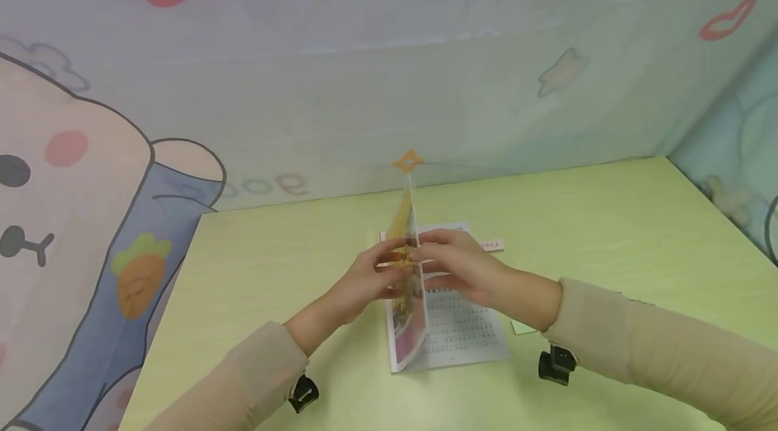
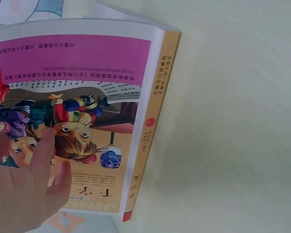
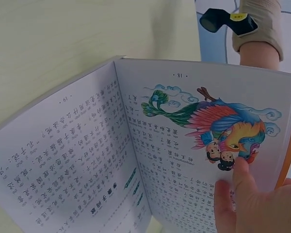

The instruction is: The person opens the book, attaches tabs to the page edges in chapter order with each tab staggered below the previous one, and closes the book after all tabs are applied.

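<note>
A paperback book (image 1: 468, 326) lies partly open on the table, its front part raised nearly upright. The raised cover (image 2: 72, 58) is pink and tan with cartoon children, and an orange spine (image 2: 155, 121) runs along its side. My left hand (image 1: 371, 277) rests fingertips against this cover from the left. From the right, my right hand (image 1: 464, 265) touches the raised inner page (image 3: 155, 80), its fingertips just below a colourful bird picture (image 3: 228, 124). The facing page (image 3: 68, 155) is filled with printed text.
A narrow slip with red writing (image 1: 494, 244) sticks out beyond the book's right side. The corner of a pale green card (image 1: 521, 327) shows below my right forearm. Behind the light green table (image 1: 279, 248) hangs a printed curtain (image 1: 365, 100).
</note>
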### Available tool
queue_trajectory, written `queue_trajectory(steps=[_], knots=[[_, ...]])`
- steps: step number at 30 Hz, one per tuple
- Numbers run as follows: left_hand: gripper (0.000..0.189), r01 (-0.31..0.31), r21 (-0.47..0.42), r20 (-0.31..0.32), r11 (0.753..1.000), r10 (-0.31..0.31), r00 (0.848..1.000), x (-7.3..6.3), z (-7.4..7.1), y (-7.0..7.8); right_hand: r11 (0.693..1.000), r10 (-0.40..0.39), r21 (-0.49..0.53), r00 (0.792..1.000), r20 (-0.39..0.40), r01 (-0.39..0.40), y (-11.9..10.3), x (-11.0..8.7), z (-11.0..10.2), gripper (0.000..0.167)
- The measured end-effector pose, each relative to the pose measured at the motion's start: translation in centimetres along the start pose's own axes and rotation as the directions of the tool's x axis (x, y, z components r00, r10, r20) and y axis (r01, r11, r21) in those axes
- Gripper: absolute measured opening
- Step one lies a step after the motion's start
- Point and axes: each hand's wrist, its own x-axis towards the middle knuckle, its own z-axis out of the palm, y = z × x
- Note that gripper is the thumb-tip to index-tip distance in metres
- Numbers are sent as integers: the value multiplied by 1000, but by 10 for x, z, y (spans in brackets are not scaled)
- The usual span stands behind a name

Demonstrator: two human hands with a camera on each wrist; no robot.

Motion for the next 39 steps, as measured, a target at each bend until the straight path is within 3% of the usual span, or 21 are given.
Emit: queue_trajectory(steps=[5, 10, 14, 17, 21, 28, 39], knots=[[57, 6, 37, 4, 999, -7, 1000, 3, 3, -8, 1000, -10, -5, 1000, 2, 10, 1, -1, -8, 51], [61, -29, 63, 29, 998, 27, 999, 4, 5, -14, 1000, -20, -19, 1000, 8, 21, 2, -2, -18, 51], [65, -68, 162, 32, 984, 64, 997, 7, 8, -20, 999, -21, -37, 1000, -7, 21, 4, -2, -27, 49], [70, -142, 284, 58, 948, 131, 990, 9, 10, -25, 998, -13, -54, 999, -32, 11, 6, -2, -32, 48], [73, -232, 423, 101, 876, 209, 973, 11, 12, -30, 998, 3, -63, 998, -68, -7, 9, -1, -39, 45], [75, -204, 543, 98, 815, 180, 979, 12, 17, -36, 997, -7, -79, 995, -103, -1, 15, -1, -50, 45], [69, -231, 706, 125, 669, 203, 971, 11, 25, -46, 998, 5, -68, 991, -136, -15, 36, 1, -72, 43]])
